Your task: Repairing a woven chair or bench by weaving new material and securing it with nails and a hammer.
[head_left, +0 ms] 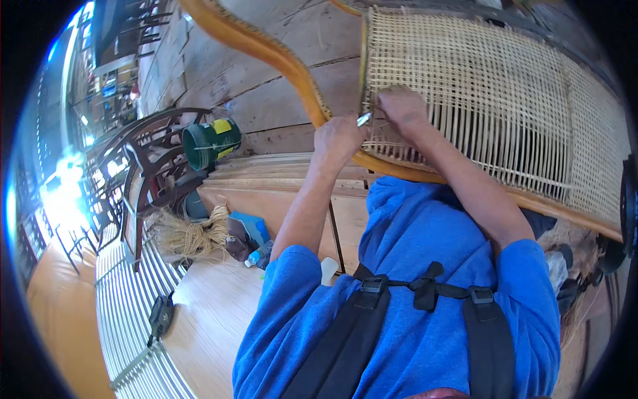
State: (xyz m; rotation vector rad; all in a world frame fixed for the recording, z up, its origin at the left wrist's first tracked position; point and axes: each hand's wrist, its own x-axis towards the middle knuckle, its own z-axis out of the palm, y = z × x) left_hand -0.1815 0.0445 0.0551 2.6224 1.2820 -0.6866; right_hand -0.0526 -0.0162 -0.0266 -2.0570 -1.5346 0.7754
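Note:
A pale cane panel point(458, 73) is woven across a wooden chair frame point(286, 63) that is curved and orange-brown. Its upper part is closely woven, while long gaps show between strands lower down. At the panel's left edge my left hand point(337, 141) is closed, with a small shiny silver metal tool point(363, 120) showing at its fingers; most of the tool is hidden. Just right of it, my right hand point(402, 108) is closed against the weave near the same edge. Its fingertips are turned away, so what they pinch cannot be made out.
A green bucket point(211, 143) lies tipped by dark carved wooden chair parts point(136, 166) on the left. Below it are a bundle of loose cane strands point(193, 233) and a small bottle point(259, 255). A black pouch point(160, 318) rests on a striped surface.

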